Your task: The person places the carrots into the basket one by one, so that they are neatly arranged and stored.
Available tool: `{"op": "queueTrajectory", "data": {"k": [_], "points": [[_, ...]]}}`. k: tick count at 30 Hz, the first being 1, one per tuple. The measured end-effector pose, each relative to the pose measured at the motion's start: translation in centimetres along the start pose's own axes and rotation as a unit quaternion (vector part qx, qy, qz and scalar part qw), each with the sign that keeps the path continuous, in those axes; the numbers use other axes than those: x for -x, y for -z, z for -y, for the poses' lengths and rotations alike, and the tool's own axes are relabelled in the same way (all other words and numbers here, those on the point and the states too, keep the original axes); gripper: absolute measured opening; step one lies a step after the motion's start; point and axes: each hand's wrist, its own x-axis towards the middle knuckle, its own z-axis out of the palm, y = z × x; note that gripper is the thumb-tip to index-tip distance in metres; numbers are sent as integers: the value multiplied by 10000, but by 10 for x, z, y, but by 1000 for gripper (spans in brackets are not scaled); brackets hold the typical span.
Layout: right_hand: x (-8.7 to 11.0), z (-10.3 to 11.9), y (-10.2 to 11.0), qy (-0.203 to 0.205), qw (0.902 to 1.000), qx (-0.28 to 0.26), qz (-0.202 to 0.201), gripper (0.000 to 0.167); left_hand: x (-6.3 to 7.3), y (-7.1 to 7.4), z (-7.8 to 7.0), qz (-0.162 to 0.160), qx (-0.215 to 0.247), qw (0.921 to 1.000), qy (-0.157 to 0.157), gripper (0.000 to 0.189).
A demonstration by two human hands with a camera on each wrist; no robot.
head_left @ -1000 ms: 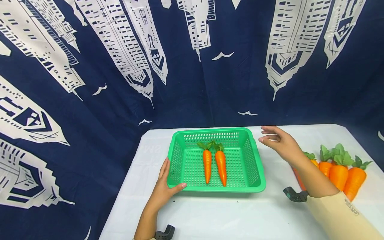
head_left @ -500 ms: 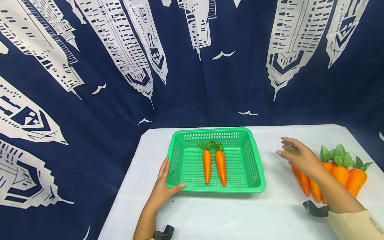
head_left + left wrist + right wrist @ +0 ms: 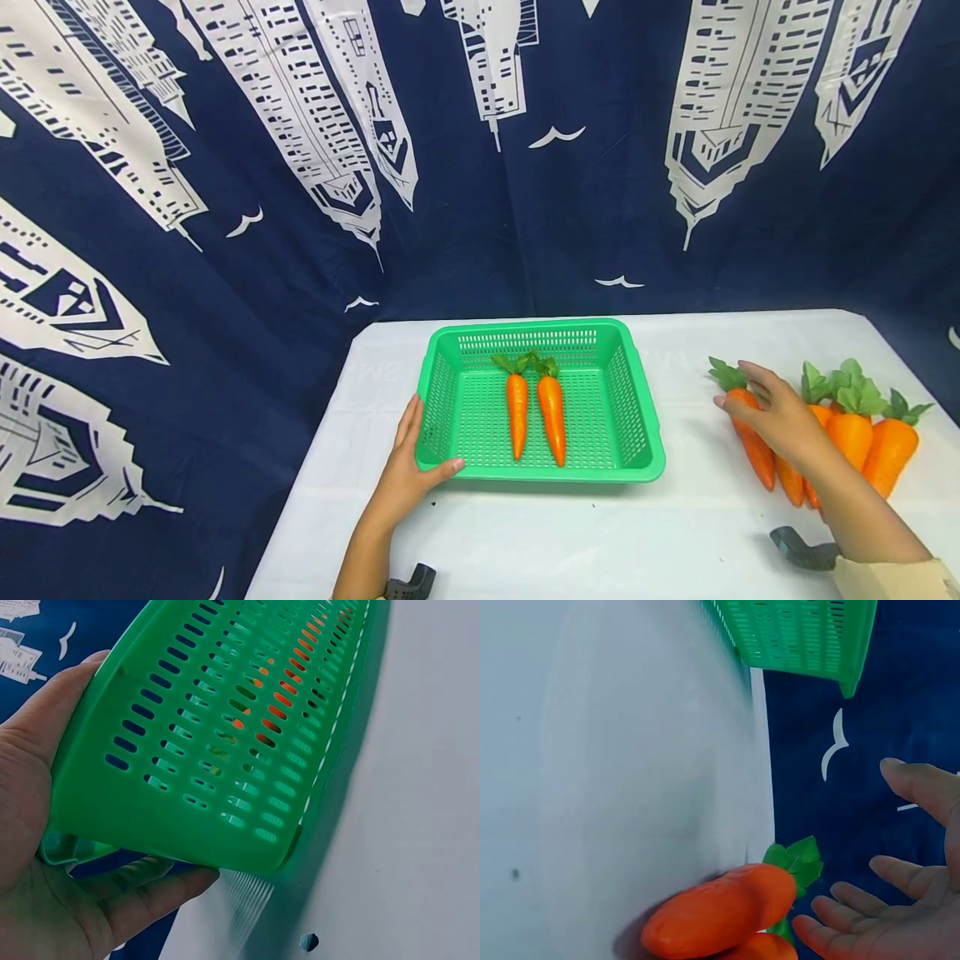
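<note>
A green plastic basket (image 3: 540, 473) stands on the white table, with two carrots (image 3: 552, 417) lying inside, leafy tops toward the back. My left hand (image 3: 408, 467) holds its near left corner, thumb on the front rim and fingers along the left side. In the left wrist view, the thumb and fingers of the left hand (image 3: 45, 795) span the corner of the basket (image 3: 180, 787). My right hand (image 3: 776, 417) is over the leftmost carrot (image 3: 757, 454) of a bunch at the right. The right wrist view shows spread fingers beside the carrot (image 3: 712, 911), with nothing between them.
Several more carrots (image 3: 891, 454) lie at the table's right side, partly hidden by my right forearm. Behind the white table (image 3: 540, 550) hangs a navy cloth (image 3: 465, 242) printed with white buildings and birds.
My right hand has moved right and slightly down, from beside the basket to the leftmost carrot of the bunch. The left hand and basket have stayed in place.
</note>
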Motion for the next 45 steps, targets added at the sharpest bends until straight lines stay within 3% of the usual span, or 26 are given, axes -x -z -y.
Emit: {"op": "queueTrajectory", "data": {"k": [8,18,33,45], "points": [[5,-12,-4,-282,9994,-167,-55,104,2,0,-1,-2,-17,10000,3,118],[10,-9,-11,-257,9996,-16,-79,100,3,-1,1,-45,-1,10000,-43,119],[-2,-16,-27,28,9945,952,-434,79,1,1,0,-26,-43,10000,-34,118],[-4,-22,-30,-18,9927,1181,-245,75,0,0,0,-10,-27,10000,-30,116]]}}
